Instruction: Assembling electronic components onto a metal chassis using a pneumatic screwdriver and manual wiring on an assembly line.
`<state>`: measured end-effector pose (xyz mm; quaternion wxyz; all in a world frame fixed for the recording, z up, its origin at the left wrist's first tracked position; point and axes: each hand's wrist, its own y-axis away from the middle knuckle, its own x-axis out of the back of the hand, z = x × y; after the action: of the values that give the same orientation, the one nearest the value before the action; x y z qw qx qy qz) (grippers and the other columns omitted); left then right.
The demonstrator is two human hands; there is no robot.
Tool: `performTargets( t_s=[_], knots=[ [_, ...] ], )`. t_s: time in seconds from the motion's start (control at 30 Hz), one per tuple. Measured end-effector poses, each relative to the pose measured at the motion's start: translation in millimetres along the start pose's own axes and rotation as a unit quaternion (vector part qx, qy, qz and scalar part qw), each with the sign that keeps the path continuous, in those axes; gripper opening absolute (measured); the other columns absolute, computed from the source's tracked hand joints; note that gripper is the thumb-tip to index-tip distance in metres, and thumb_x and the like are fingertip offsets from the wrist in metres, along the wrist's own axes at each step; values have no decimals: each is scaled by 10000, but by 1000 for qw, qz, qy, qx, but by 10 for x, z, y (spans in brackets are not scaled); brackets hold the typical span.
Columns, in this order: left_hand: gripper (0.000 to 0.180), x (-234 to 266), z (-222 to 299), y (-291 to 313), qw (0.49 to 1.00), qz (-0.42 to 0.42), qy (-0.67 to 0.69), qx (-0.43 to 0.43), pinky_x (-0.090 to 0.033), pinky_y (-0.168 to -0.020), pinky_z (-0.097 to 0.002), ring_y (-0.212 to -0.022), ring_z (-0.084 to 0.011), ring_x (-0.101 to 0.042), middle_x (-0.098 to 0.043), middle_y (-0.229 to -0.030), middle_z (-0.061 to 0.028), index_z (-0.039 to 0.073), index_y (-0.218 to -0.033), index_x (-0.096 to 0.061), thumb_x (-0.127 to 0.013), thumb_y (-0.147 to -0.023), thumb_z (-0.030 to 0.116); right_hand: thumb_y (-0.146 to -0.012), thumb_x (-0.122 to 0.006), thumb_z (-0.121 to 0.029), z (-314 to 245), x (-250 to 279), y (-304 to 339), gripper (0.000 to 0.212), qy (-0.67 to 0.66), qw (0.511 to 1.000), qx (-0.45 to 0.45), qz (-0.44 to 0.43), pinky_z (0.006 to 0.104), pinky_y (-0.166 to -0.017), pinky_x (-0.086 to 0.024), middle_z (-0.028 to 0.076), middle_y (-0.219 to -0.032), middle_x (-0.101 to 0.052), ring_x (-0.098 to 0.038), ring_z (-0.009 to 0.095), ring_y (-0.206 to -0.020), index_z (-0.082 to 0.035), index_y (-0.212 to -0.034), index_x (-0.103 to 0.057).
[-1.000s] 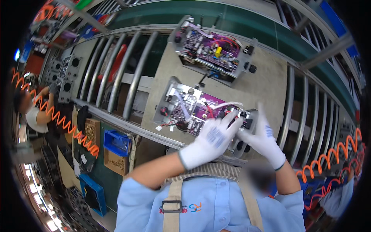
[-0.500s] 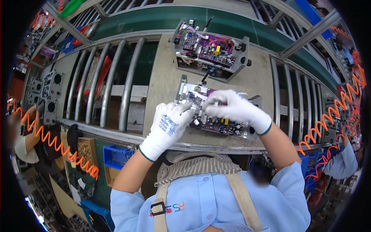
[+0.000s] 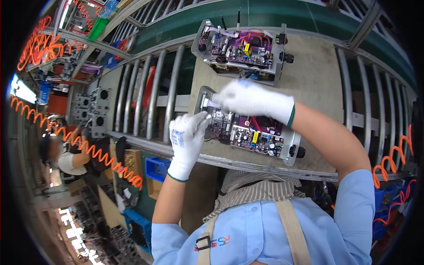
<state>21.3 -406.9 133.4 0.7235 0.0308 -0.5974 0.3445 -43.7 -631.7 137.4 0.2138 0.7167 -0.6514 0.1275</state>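
Observation:
In front of me lies an open metal chassis (image 3: 289, 150) with a purple circuit board (image 3: 256, 138) in it, bearing a yellow component and red wires. My white-gloved left hand (image 3: 185, 137) is at the chassis's left end, thumb and fingers pinched together; whatever is between the fingertips is too small to make out. Reaching over the board's far left part, my gloved right hand (image 3: 249, 99) has fingers smeared by motion. They are close to a pale ribbon cable (image 3: 213, 104) at the chassis's left side, and I cannot tell whether they grip it.
A second open chassis (image 3: 282, 66) with a similar board stands just beyond on the same board-topped surface (image 3: 318, 88). Metal rollers (image 3: 152, 97) flank it. Orange coiled hoses (image 3: 79, 148) hang at both sides. Blue bins (image 3: 157, 168) stand below left, where another person (image 3: 73, 154) works.
My view has shifted, so the scene sits differently. My right hand has moved left across the board to the ribbon cable's end. The left hand has drawn back to the chassis's left edge.

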Motion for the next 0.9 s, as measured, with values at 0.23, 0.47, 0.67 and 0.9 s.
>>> performTargets(
  t_s=[0.23, 0.47, 0.67, 0.9],
  knots=[
    [156, -209, 107, -208, 967, -84, -235, -49, -282, -1098, -544, -1360, -381, -388, -455, -1454, -188, 174, -847, -752, -794, -702, 212, -934, -492, -500, 191, 48, 31, 521, -36, 992, 26, 117, 421, -738, -525, 165, -731, -688, -703, 296, -762, -79, -761, -745],
    [136, -367, 127, -244, 976, -117, -182, 39, -379, -1018, -514, -1219, -423, -511, -470, -1411, -264, 44, -855, -709, -747, -765, 138, -946, -438, -500, 203, 146, 49, 500, -29, 999, -10, 40, 420, -847, -525, 128, -885, -731, -700, 297, -910, -121, -906, -762],
    [130, -367, -31, -186, 981, -115, -154, 15, -419, -969, -504, -1160, -434, -548, -480, -1378, -295, 26, -874, -694, -732, -779, 108, -939, -445, -497, 171, 131, 37, 518, -31, 999, 0, 36, 437, -852, -519, 157, -900, -723, -697, 311, -917, -80, -893, -749],
    [224, -447, 1, -174, 989, -87, -111, 41, -427, -976, -504, -1255, -447, -500, -448, -1416, -309, 15, -970, -661, -743, -774, 86, -938, -450, -496, 230, 92, 24, 518, -63, 997, -5, 47, 441, -864, -517, 152, -899, -723, -694, 315, -926, -56, -949, -723]
  ],
)
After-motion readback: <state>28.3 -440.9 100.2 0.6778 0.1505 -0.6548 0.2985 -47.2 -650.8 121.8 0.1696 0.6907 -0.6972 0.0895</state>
